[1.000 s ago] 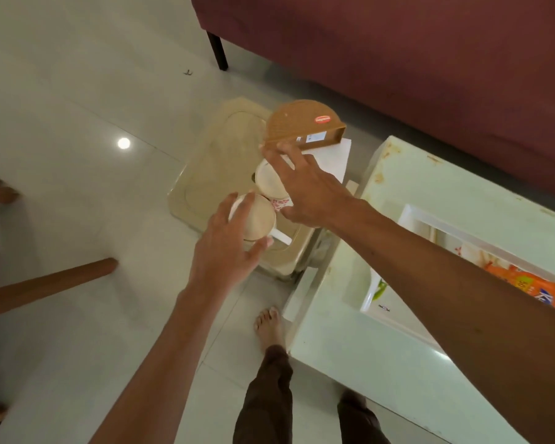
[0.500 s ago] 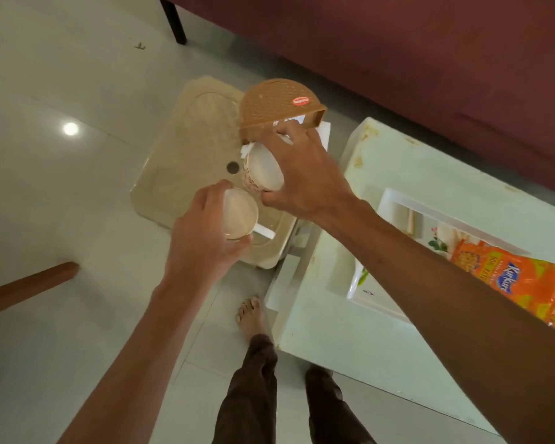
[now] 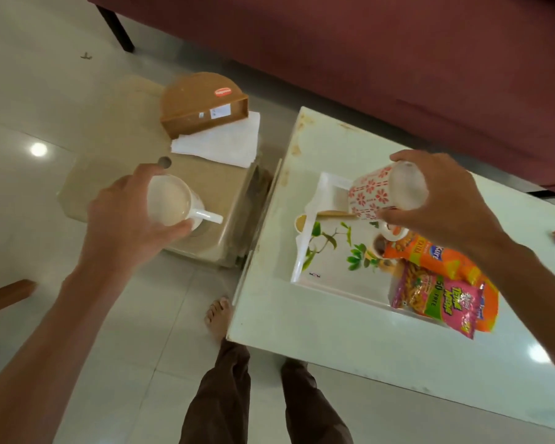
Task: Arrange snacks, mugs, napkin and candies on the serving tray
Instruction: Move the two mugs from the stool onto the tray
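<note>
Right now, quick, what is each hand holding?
Left hand: closed on a white mug over the beige stool.
Right hand: closed on a red-patterned mug above the serving tray.

Floor tiles (image 3: 29,100), upper left: glossy, reflective. Table top (image 3: 318,341), lower right: smooth, glossy white. Serving tray (image 3: 330,280): shiny white plastic, leaf print. Snack packets (image 3: 442,293): glossy printed film. Napkins (image 3: 221,142), upper centre: matt white paper. Sofa (image 3: 398,43), top: matt maroon cloth.

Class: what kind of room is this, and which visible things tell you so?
Probably a home living room: a maroon sofa, a low white table holding a serving tray, and a tiled floor.
</note>
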